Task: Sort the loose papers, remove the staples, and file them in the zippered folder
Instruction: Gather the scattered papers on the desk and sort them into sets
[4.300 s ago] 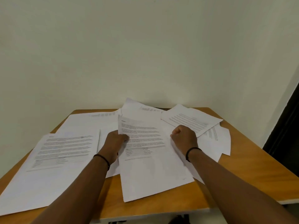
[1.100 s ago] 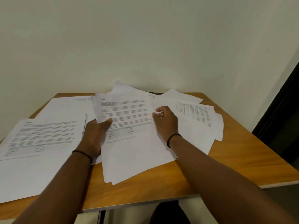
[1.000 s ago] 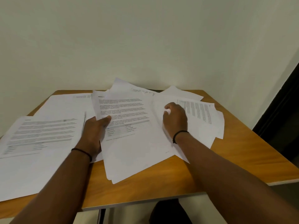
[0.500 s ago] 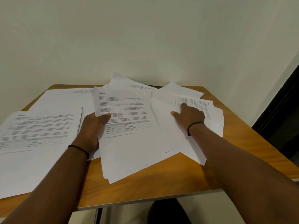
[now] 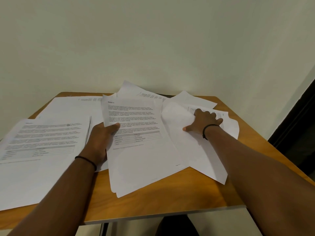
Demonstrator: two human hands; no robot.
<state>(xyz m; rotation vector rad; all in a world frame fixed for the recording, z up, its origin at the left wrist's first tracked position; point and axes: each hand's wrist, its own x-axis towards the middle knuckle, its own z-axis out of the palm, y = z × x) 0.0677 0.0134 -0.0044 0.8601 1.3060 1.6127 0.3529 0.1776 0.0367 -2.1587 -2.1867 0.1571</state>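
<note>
A wooden table stands pushed into a corner of pale walls, with a dark doorway at the far right edge. Loose papers cover most of the tabletop, overlapping one another. At the left lies a printed stack hanging over the near edge, with more sheets beyond it reaching the far side. In the middle, the left hand grips a bundle of pages by its left edge, thumb clamped on top over the text, fingers hidden beneath. The bundle covers part of the sheets on either side. The right hand lies flat on the right-hand papers, fingers spread apart and thumb stretched toward the bundle. Half a second ago that hand was narrower, with one finger pointing; it has since splayed out and moved a little farther right. Each wrist wears a thin black band.
</note>
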